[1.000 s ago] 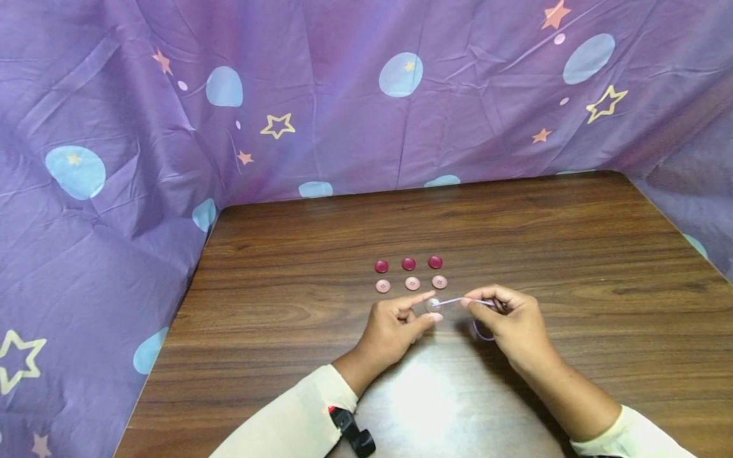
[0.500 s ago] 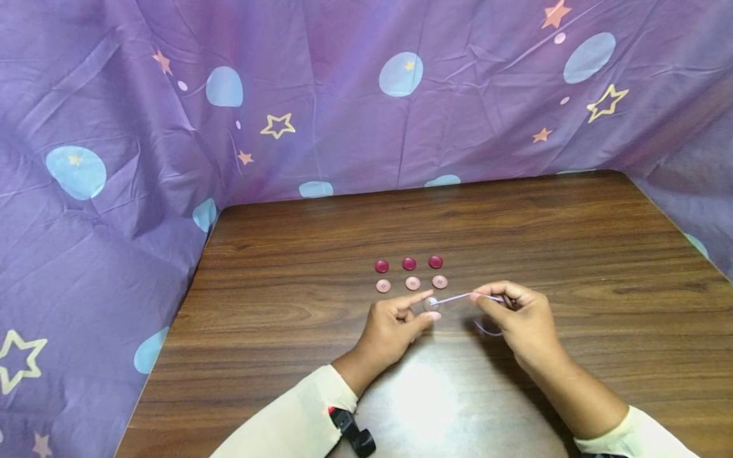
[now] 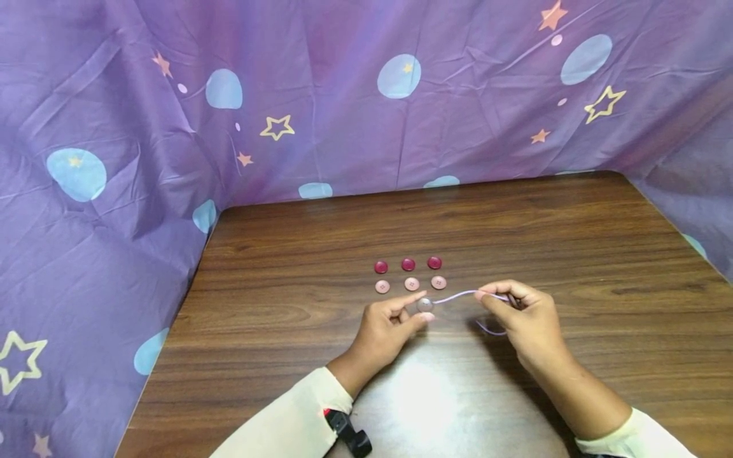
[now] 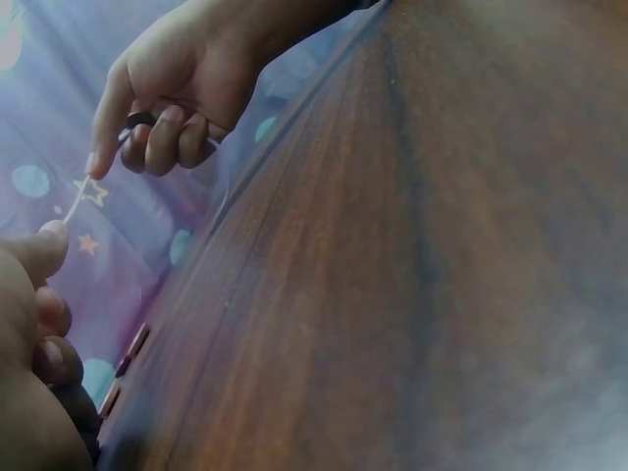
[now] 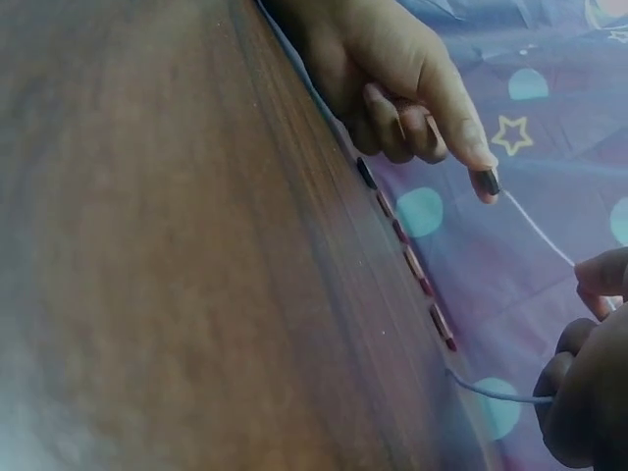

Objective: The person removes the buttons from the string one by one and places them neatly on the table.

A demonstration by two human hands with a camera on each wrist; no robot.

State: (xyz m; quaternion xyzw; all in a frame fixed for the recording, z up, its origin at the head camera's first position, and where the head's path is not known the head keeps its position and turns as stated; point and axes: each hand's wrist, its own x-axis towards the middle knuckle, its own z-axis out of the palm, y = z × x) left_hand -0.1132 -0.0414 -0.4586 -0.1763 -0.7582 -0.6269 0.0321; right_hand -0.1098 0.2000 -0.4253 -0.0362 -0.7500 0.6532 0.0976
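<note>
A pale, greyish see-through button (image 3: 425,305) is pinched by its edges between the thumb and index finger of my left hand (image 3: 380,334). From this button a thin lavender cord (image 3: 456,296) runs rightward in a gentle curve. My right hand (image 3: 529,321) pinches the cord between thumb and index finger, and its loose tail (image 3: 490,330) hangs out below that hand. Something small and dark (image 4: 140,120) sits at the right hand's curled fingers in the left wrist view, partly hidden. Edge-on in the right wrist view, the held button (image 5: 488,183) looks dark.
Just beyond my left hand lie two rows of buttons on the brown wooden table (image 3: 275,267): three dark red, such as the middle one (image 3: 408,264), and three pink, such as the nearer middle one (image 3: 411,284). A purple curtain (image 3: 343,95) with stars surrounds the table's far sides.
My right hand has moved a little to the right, drawing out more cord from the button. The left hand has shifted slightly left with the button, and the cord, straight before, now curves.
</note>
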